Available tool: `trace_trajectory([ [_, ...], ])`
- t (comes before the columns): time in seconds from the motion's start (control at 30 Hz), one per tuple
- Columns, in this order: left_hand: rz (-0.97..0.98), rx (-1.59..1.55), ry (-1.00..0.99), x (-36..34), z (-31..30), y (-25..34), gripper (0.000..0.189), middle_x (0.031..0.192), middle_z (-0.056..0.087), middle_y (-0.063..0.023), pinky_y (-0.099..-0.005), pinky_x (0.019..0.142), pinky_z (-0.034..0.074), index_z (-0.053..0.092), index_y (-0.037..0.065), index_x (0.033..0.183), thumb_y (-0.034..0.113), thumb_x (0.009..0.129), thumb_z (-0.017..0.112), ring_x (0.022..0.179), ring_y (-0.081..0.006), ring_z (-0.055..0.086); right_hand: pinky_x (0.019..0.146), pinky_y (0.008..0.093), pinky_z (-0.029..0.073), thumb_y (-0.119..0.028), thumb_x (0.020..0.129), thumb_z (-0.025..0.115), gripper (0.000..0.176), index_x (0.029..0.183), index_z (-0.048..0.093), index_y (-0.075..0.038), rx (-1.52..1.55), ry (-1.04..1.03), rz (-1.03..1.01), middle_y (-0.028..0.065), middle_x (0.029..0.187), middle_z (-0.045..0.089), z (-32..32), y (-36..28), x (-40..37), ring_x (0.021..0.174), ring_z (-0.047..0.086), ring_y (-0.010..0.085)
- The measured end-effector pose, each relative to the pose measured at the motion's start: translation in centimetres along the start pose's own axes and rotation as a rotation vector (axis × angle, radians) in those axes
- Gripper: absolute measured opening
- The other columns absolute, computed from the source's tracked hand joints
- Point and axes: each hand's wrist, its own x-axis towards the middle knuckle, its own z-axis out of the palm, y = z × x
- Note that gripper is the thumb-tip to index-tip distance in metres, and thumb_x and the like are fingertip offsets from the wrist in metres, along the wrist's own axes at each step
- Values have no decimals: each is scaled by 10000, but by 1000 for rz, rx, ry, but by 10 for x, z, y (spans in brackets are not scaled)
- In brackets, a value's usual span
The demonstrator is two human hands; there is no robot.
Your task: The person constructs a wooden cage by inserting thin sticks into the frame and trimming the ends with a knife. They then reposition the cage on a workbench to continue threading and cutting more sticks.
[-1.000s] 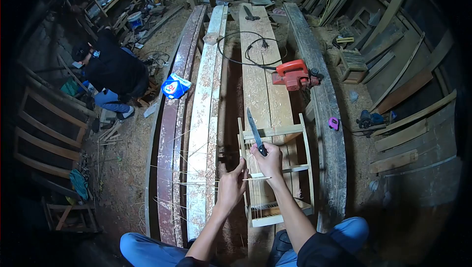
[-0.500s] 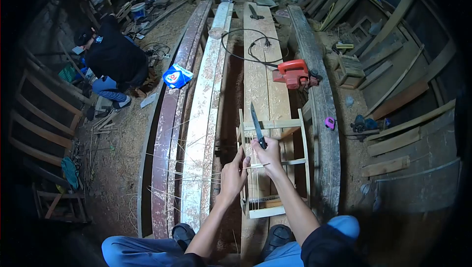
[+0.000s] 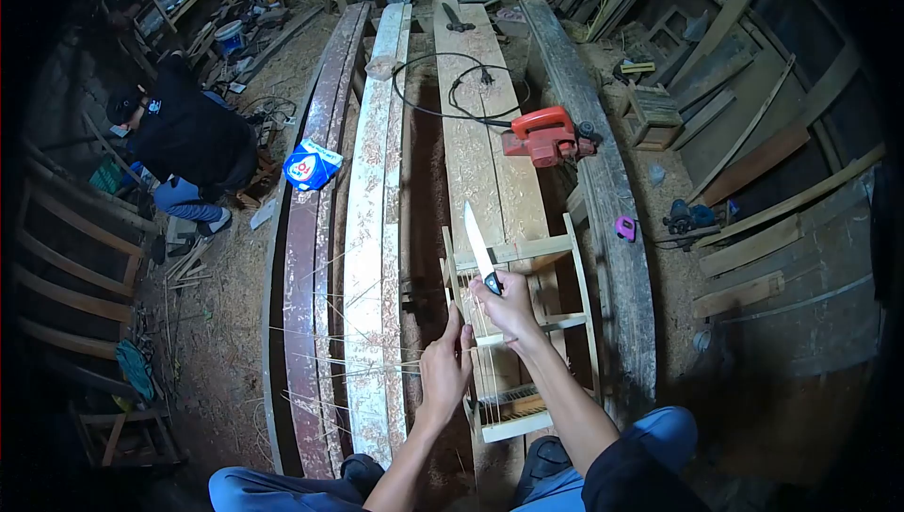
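A knife (image 3: 477,238) with a bright blade and black handle is gripped in my right hand (image 3: 509,305), its tip pointing up and away from me. Below that hand lies a small pale wooden frame (image 3: 576,272) with crossbars, and thin strands run lengthwise along its left part. My left hand (image 3: 445,373) is closed at the frame's left side, thumb and fingers pressed together around what looks like a thin strip; the exact contact is hidden. Several long thin strips (image 3: 377,334) stretch from beside this hand leftward across the planks.
A red power planer (image 3: 546,135) with a black cable sits on the right-hand beams. On the left planks lies a blue-and-white packet (image 3: 312,165). A pink tape measure (image 3: 625,227) rests on the right beam (image 3: 617,305). Another person (image 3: 193,130) crouches at far left.
The knife has turned, so its blade now shows bright and leans further left. My right hand has shifted slightly downward. The whole view has moved a little; my left hand stays by the frame's left side.
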Motion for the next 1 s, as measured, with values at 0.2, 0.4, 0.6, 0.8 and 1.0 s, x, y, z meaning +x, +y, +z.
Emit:
trace_trajectory([
  [0.2,-66,2,-79,4,-2,1,500,740,641,-304,-485,627,511,450,-18,1508,217,1072,518,668,-449,677,566,259,444,-66,934,738,94,872,718,2,71,42,5,-25,714,644,3,-6,-1,638,537,45],
  [0.4,0,-41,9,3,4,-3,494,660,611,-292,-516,575,483,500,2,1482,186,1030,578,572,-432,631,492,247,305,-82,969,706,140,839,692,-33,-8,68,-93,-79,667,521,8,-4,-2,563,400,19],
  [0.6,-8,21,-13,-1,1,-8,499,650,617,-261,-489,556,489,515,63,1491,231,1031,610,546,-406,626,491,309,354,-147,918,757,244,739,668,-8,-166,64,-81,-40,603,534,-3,-3,1,560,427,52],
  [0.8,-16,4,5,-10,-14,4,568,695,689,-191,-458,565,506,550,30,1454,325,987,684,538,-338,645,682,461,482,-70,911,680,139,885,648,62,-771,249,-500,236,869,675,-82,-65,-71,765,646,403],
  [1.0,126,161,-32,-19,-14,17,817,670,665,-162,-429,563,505,419,23,1543,348,895,797,524,-298,623,962,553,481,-174,968,672,250,1074,672,52,-1181,466,-604,283,1323,539,-133,0,-115,1089,600,484],
])
